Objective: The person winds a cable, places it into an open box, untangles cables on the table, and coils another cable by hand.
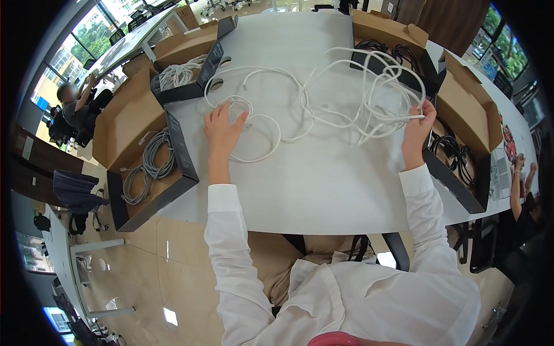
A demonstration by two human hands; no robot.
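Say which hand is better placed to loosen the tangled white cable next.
Probably the right hand: it holds the white cable beside its densest tangle, while the left hand is by sparser loops.

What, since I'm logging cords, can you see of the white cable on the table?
The white cable is slim and smooth, with a plastic-looking jacket. It sprawls across the table in loose, overlapping loops, densest near the right hand, which pinches part of it. The left hand is at the loops on the other side. Whether it is one length or several, I cannot tell.
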